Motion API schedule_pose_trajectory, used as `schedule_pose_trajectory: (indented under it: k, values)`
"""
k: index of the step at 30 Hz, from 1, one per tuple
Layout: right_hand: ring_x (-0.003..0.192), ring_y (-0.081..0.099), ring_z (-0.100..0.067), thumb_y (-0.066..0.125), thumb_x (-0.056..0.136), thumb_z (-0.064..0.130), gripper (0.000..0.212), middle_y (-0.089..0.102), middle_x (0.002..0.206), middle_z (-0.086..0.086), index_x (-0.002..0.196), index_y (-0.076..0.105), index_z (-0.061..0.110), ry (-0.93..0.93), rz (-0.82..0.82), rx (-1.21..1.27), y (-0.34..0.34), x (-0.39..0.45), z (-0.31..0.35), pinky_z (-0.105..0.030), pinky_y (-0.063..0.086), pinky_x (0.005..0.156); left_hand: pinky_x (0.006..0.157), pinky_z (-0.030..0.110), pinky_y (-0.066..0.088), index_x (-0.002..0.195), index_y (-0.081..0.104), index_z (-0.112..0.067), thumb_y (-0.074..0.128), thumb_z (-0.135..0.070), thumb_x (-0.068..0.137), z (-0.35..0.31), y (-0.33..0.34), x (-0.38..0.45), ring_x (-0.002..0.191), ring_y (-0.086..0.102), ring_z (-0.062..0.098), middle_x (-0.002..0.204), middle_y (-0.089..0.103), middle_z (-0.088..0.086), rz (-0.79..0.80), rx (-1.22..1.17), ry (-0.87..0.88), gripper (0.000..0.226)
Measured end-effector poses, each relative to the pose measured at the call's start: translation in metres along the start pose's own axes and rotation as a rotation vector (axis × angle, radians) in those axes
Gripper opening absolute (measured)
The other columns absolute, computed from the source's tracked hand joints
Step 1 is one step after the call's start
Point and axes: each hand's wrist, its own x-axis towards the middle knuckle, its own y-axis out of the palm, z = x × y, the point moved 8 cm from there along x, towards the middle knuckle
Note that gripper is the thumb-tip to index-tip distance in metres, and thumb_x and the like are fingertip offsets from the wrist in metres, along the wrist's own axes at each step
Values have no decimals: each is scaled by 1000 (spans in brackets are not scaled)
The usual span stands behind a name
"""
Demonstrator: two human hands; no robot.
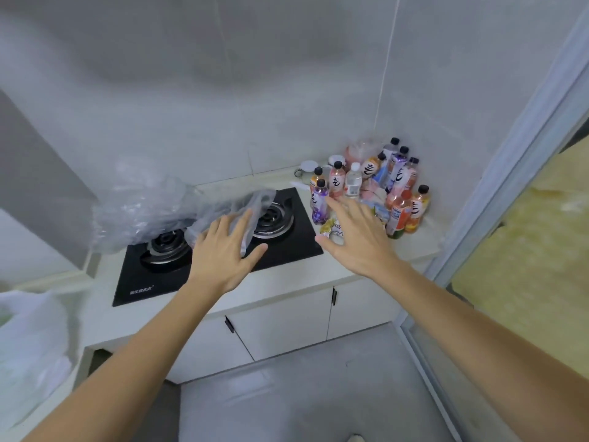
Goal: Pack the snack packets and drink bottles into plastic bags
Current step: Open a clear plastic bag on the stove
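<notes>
Clear plastic bags (pixel 149 205) lie crumpled over a black gas hob (pixel 220 250); both hands are empty.

Left hand (pixel 223 250) spreads flat, fingers apart, at the bags' edge; right hand (pixel 357 240), also splayed, hovers before the drink bottles (pixel 369 186) and snack packets (pixel 333 229) clustered in the counter's (pixel 318 282) right corner.

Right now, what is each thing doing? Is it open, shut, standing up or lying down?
Left hand: open, fingers spread, holding nothing.
Right hand: open, fingers spread, holding nothing.
Clear plastic bag: crumpled, lying across the stove.
Stove: no flame showing.
Drink bottles: upright, caps on, bunched in the corner.
Snack packets: lying flat, not packed yet.
Cupboard doors: shut.
</notes>
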Motion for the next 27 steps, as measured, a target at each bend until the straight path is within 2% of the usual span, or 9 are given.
schedule_pose_trajectory:
  k: [8,14,18,22,27]
  values:
    - [149,30,-30,53,95,63,81,33,160,-8,161,22,26,-101,122,24,58,89,-21,-49,33,119,100,52,44,159,26,-32,28,-75,91,20,39,39,132,46,29,142,49,5,60,-7,-152,80]
    - [152,26,-26,55,96,60,81,30,163,-4,162,22,27,-84,180,100,116,150,-13,-48,33,121,103,53,42,159,25,-32,23,-77,89,61,88,79,133,45,29,143,48,5,123,-50,-236,83]
    - [152,25,-26,56,96,61,82,31,162,-6,162,22,28,-77,215,103,157,191,-8,-48,28,123,104,51,42,159,26,-31,29,-75,91,93,130,120,132,44,28,143,48,5,148,-103,-265,81]
    - [152,26,-28,55,95,62,82,29,164,-5,162,21,29,-65,284,56,193,235,-1,-49,30,120,106,53,41,160,23,-30,41,-71,95,125,166,157,139,40,29,150,43,8,176,-134,-281,79]
    - [146,33,-31,56,95,61,80,32,161,-5,160,24,28,-91,363,11,240,277,17,-50,41,113,108,51,38,160,23,-29,38,-71,95,161,201,188,139,39,31,149,43,11,247,-120,-306,78]
